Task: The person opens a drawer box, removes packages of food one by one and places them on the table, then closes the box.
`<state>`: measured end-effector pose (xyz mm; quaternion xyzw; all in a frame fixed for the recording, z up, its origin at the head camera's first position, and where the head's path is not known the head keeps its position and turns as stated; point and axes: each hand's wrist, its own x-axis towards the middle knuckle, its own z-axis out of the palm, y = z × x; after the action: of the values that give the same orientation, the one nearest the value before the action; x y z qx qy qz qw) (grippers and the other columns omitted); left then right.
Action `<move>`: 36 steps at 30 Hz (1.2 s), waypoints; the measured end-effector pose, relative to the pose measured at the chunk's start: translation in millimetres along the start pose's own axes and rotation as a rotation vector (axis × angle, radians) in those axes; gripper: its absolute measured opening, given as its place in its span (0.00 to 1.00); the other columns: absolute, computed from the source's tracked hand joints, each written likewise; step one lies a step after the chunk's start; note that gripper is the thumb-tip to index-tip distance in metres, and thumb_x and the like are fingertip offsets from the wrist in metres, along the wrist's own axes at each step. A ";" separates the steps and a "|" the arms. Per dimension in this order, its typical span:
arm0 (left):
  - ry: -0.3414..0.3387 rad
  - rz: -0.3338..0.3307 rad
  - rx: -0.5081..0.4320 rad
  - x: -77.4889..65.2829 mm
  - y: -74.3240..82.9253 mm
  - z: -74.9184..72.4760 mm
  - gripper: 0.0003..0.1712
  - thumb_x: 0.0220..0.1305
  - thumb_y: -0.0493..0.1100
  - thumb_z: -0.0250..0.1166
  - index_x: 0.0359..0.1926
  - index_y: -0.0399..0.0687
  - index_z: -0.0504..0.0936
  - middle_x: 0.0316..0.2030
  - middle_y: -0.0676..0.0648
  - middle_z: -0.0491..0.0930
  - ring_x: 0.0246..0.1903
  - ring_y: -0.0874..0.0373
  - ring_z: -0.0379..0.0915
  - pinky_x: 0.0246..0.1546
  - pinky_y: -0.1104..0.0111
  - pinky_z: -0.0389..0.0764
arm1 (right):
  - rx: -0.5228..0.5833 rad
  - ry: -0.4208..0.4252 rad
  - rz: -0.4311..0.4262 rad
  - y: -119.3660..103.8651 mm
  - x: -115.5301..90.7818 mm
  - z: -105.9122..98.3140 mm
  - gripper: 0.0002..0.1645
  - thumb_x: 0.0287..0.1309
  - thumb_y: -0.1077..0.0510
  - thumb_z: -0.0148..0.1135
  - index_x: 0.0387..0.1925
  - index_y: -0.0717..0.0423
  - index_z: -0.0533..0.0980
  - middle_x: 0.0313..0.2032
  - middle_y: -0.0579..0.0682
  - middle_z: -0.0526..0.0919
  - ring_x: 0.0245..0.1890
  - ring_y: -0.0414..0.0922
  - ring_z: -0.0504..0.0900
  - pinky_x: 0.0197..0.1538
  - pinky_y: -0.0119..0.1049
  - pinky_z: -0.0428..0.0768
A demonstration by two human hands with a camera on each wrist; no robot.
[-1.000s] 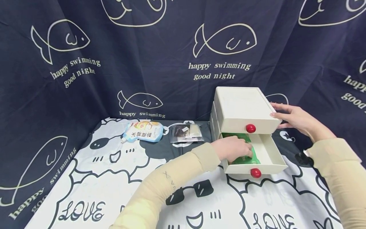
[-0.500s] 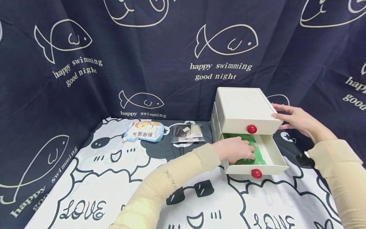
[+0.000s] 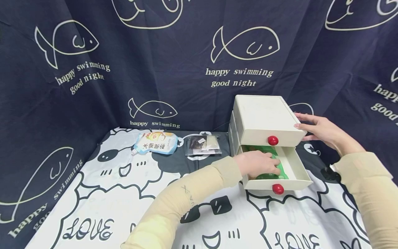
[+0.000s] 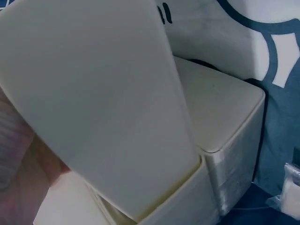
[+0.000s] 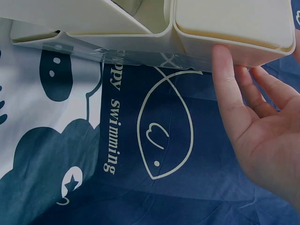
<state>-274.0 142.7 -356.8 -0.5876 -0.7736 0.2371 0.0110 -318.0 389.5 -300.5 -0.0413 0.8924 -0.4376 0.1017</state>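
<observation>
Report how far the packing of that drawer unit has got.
Done: the lower drawer stands pulled out and a green packet lies inside it. In hand: the left hand rests on that packet while the right hand steadies the drawer unit. Left: a blue pouch and a clear sachet lie on the cloth.

Cream drawer box [image 3: 262, 117], red knobs [image 3: 273, 140], green packet [image 3: 281, 169], navy fish-print cloth [image 3: 155, 69].

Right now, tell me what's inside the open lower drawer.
A green packet lies in the lower drawer, with the left hand resting on it. The hand covers whatever lies beneath it, and the upper drawer hides the back.
</observation>
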 end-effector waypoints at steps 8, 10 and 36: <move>0.019 0.006 0.024 3.9 1.3 6.2 0.40 0.59 0.42 0.63 0.68 0.73 0.56 0.69 0.55 0.54 0.65 0.57 0.54 0.54 0.70 0.72 | -0.015 -0.002 0.011 2.2 2.6 -1.2 0.47 0.62 0.44 0.56 0.73 0.56 0.45 0.72 0.63 0.45 0.38 0.17 0.71 0.44 0.35 0.81; 0.019 -0.001 0.013 4.9 1.7 7.6 0.40 0.61 0.42 0.61 0.69 0.74 0.55 0.70 0.56 0.53 0.65 0.57 0.53 0.54 0.70 0.72 | -0.011 -0.003 0.015 2.6 2.6 -1.1 0.47 0.62 0.45 0.56 0.73 0.56 0.45 0.72 0.63 0.44 0.38 0.17 0.71 0.44 0.35 0.81; 0.118 0.049 0.119 6.8 -1.4 13.3 0.27 0.74 0.42 0.42 0.66 0.79 0.58 0.65 0.57 0.60 0.61 0.59 0.59 0.48 0.72 0.74 | -0.009 0.003 -0.003 2.6 1.8 -0.2 0.47 0.62 0.44 0.57 0.73 0.57 0.46 0.71 0.65 0.49 0.39 0.19 0.72 0.44 0.34 0.81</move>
<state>-281.3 143.9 -369.9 -0.6176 -0.7415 0.2478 0.0855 -319.8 390.9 -302.7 -0.0425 0.8946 -0.4337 0.0994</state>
